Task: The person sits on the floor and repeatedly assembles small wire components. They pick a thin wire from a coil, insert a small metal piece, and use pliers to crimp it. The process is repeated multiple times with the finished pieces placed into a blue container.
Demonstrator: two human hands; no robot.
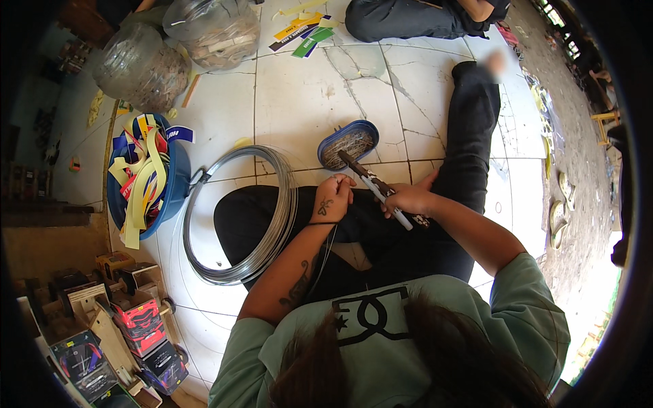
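My left hand (333, 197) is closed in a fist above my lap, a dark band round its wrist. Thin wire (326, 253) runs up beside that wrist toward the fist; the end inside the fingers is hidden. In my right hand (410, 200) is a long two-armed tool like pliers or cutters (369, 178), one arm dark brown, the other whitish. Its far end reaches the near rim of a small blue oval tub (329, 141) holding many short, thin metal pieces. A large coil of grey wire (192, 234) rests against my folded leg, left of my left hand.
Left of the coil stands a blue basin (179, 178) full of yellow and printed strips. Filled clear plastic bags (139, 68) sit far left, loose coloured strips (305, 34) farther back. Wooden pieces and boxes (138, 323) crowd the lower left. Another person's leg (401, 20) is across the tiles.
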